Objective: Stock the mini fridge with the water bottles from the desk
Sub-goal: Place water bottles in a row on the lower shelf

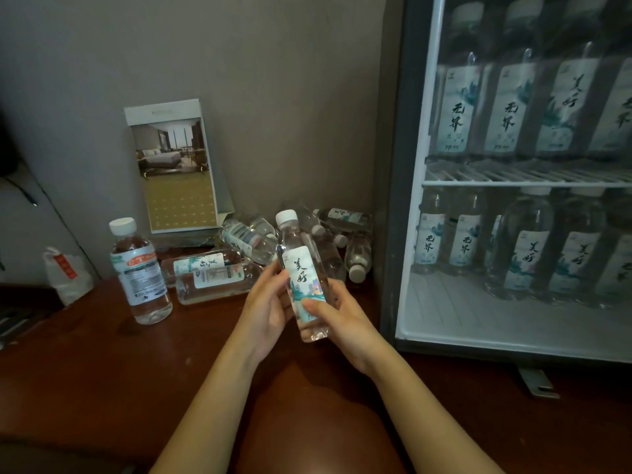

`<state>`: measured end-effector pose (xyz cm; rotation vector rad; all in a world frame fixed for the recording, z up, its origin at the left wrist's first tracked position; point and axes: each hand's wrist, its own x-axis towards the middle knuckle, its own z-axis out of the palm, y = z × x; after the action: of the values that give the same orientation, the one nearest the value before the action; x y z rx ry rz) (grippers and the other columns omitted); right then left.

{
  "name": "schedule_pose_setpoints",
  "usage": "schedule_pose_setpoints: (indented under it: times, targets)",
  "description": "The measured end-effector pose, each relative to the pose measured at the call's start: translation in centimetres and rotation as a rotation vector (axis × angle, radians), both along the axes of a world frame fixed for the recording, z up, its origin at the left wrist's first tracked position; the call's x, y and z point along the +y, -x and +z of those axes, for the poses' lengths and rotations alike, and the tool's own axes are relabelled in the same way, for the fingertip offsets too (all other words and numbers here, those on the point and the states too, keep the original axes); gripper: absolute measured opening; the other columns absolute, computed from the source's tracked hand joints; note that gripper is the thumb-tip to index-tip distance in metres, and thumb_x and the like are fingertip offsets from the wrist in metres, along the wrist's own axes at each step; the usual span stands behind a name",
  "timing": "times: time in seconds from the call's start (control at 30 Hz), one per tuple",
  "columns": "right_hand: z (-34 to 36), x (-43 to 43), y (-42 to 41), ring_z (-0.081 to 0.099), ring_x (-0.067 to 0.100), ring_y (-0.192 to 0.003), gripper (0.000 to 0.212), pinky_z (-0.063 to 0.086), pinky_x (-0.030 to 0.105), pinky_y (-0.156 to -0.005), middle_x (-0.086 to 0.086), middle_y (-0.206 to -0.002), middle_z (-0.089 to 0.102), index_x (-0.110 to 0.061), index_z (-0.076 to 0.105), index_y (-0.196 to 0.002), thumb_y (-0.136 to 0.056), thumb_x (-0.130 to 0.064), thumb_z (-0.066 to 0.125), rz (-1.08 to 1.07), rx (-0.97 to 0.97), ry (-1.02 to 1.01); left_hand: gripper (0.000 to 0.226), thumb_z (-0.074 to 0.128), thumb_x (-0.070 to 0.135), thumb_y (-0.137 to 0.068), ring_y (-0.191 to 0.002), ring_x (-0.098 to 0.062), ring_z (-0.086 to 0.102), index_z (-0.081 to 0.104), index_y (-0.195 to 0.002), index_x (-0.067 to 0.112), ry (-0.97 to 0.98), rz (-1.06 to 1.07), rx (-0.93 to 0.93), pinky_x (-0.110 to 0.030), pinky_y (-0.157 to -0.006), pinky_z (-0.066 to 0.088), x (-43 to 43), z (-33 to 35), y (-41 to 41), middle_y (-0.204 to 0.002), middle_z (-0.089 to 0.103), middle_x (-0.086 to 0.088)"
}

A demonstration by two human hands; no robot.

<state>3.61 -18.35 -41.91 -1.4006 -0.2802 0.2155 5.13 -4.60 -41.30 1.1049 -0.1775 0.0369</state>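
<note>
Held water bottle [304,268] sits just below frame centre, gripped in both hands above the desk [102,364]. It is near upright, with the white cap tipped toward 11 o'clock and the base toward 5 o'clock. Its label faces the camera.

Left hand [266,302] is at the bottle's 8 o'clock with the palm turned toward it. The fingers are curled onto the bottle's left side at label height. Right hand [342,323] is at its 4 o'clock. The thumb lies flat across the lower label and the other fingers wrap behind, mostly hidden.

Mini fridge [403,200] fills the 3 o'clock side, with its dark frame just beside the right hand. Inside, a wire shelf [526,176] carries a row of upright labelled bottles [509,111]. More upright bottles [526,254] stand on the white floor under it.

A pile of loose water bottles [246,241] lies on its sides on the desk at 12 o'clock from the hands, at least 6 of them, against the wall and the fridge side. At 9 o'clock 1 upright orange-label bottle [140,271] stands apart from the pile. A hotel room brochure stand [174,165] leans on the wall at 11 o'clock, behind the pile. A white bag [66,275] is at the far 9 o'clock edge. A metal bracket [538,383] pokes out under the fridge at 4 o'clock.
</note>
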Motion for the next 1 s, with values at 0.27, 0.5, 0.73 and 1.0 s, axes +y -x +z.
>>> schedule_pose_setpoints:
  times: [0.27, 0.5, 0.73, 1.0]
  targets:
    - [1.7, -0.3, 3.9, 0.066, 0.010, -0.100, 0.038, 0.054, 0.033, -0.088, -0.006, -0.111, 0.066, -0.037, 0.046, -0.114, -0.086, -0.017, 0.064, 0.111, -0.188, 0.066, 0.028, 0.045, 0.009, -0.094, -0.092, -0.017, 0.069, 0.057, -0.113, 0.025, -0.149, 0.141, -0.101, -0.035, -0.080, 0.055, 0.3, 2.9, 5.2, -0.100, 0.072, -0.002]
    - [1.8, -4.9, 8.2, 0.062, 0.011, -0.108, 0.057, 0.051, 0.031, -0.091, -0.007, -0.117, 0.060, -0.036, 0.034, -0.128, -0.084, -0.023, 0.066, 0.008, -0.446, 0.147, 0.042, 0.064, 0.017, -0.078, -0.097, -0.008, 0.066, 0.051, -0.117, 0.025, -0.386, 0.071, -0.398, -0.019, -0.073, 0.052, -4.2, 4.5, 9.5, -0.103, 0.070, 0.010]
    - [2.5, -12.9, 9.6, 0.059, 0.000, -0.104, 0.051, 0.048, 0.019, -0.087, -0.014, -0.112, 0.060, -0.035, 0.039, -0.126, -0.083, -0.031, 0.065, -0.237, -0.494, 0.257, 0.064, 0.073, 0.020, -0.073, -0.109, -0.003, 0.059, 0.041, -0.127, 0.030, -0.436, -0.057, -0.459, -0.016, -0.076, 0.050, -11.9, 4.8, 8.7, -0.116, 0.062, 0.010]
    - [2.6, -18.7, 5.2, 0.052, -0.011, -0.109, 0.058, 0.048, 0.019, -0.089, -0.021, -0.123, 0.052, -0.031, 0.035, -0.134, -0.086, -0.012, 0.062, -0.366, -0.468, 0.353, 0.063, 0.064, 0.010, -0.085, -0.108, 0.007, 0.050, 0.027, -0.131, 0.034, -0.594, -0.081, -0.501, -0.001, -0.081, 0.040, -18.9, 5.0, 4.0, -0.123, 0.052, 0.009]
